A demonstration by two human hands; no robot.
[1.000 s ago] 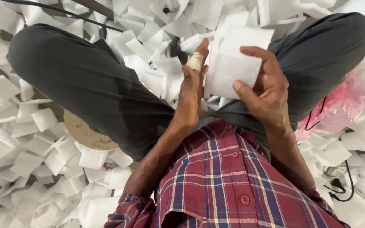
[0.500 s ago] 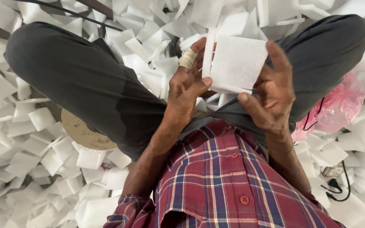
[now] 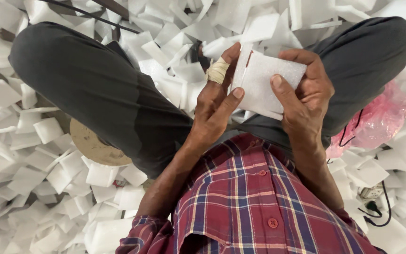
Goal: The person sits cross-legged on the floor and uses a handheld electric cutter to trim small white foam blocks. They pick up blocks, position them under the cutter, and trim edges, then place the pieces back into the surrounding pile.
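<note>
Two hands, one white foam sheet [image 3: 265, 84], one pink plastic bag [image 3: 379, 120], one round wooden disc [image 3: 90, 143], countless foam scraps [image 3: 34, 188].

Foam sheet [image 3: 266, 84]: white, matt, finely pebbled. Foam offcuts [image 3: 38, 160]: same white foam, soft-edged. Finger wrap [image 3: 217, 71]: beige cloth tape, rough. Shirt [image 3: 250, 202]: woven plaid cloth, matt. Trousers [image 3: 95, 94]: dark grey cloth. Bag [image 3: 381, 117]: pink glossy plastic film.

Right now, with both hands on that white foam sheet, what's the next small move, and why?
Probably pull the narrow strip free with the left hand. The foam sheet already shows a slit near its left edge, the left thumb and bandaged finger pinch that strip, and the right hand braces the rest with its thumb across the face.
</note>
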